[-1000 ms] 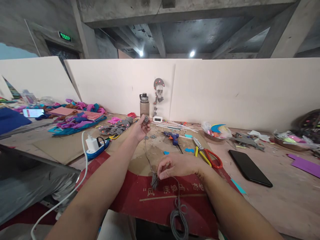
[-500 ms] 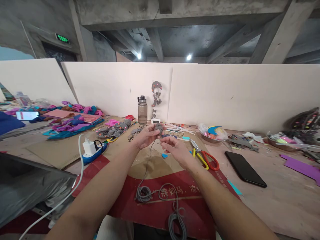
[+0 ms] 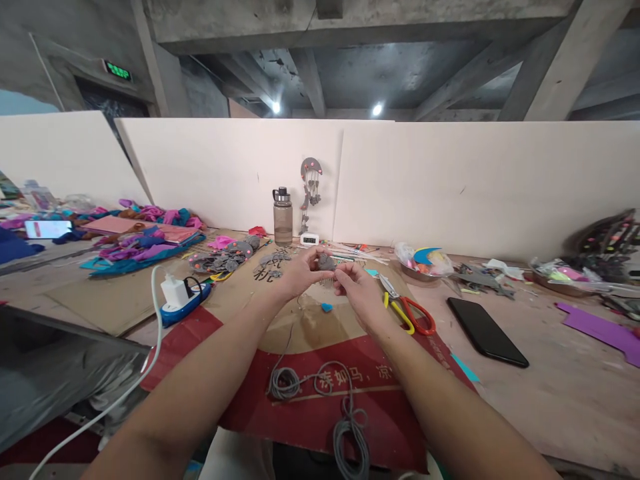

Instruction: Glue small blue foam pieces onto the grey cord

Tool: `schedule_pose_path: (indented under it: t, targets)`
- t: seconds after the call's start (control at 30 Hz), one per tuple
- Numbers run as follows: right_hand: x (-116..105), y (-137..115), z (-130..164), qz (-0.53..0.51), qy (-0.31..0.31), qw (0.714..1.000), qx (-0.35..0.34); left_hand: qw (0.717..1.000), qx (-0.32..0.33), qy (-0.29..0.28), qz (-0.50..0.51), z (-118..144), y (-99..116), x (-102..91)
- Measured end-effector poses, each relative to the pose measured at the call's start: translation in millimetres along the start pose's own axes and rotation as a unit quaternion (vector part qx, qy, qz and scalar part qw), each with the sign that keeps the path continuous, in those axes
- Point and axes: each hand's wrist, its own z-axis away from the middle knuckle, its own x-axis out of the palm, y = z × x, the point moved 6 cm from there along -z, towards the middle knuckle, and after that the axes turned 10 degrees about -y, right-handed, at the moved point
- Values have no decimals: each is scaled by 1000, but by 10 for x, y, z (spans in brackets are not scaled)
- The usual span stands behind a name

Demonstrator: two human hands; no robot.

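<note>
Both my hands meet above the cardboard sheet (image 3: 310, 327) at the table's middle. My left hand (image 3: 300, 272) pinches a small grey felt piece (image 3: 326, 262) between thumb and fingers. My right hand (image 3: 356, 283) touches the same piece from the right, fingers curled on it. A grey cord (image 3: 290, 333) hangs from the piece down to a loose coil (image 3: 284, 383) on the red part of the cardboard. A second bundle of grey cord (image 3: 350, 437) lies at the near edge.
Red and yellow scissors (image 3: 407, 312) lie right of my hands, a black phone (image 3: 486, 322) farther right. A blue power strip with a white charger (image 3: 179, 297) sits left. A water bottle (image 3: 283, 215), grey felt cutouts (image 3: 227, 257) and coloured fabric (image 3: 143, 233) fill the back.
My left hand drew in from the far reach with the felt piece. My right hand let go of the cord coil, rose and joined it; the coil now lies on the cardboard.
</note>
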Motion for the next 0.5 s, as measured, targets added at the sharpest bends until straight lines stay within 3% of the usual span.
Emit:
schedule_pose_path:
  t: [0.2, 0.33, 0.5]
  targets:
    - [-91, 3, -44, 19, 19, 1000, -8, 984, -61, -134, 100, 75, 51, 236]
    - [-136, 13, -70, 18, 38, 999, -14, 983, -92, -74, 142, 44, -92, 158]
    - [-78, 11, -53, -8, 35, 999, -26, 993, -55, 7, 107, 5, -125, 37]
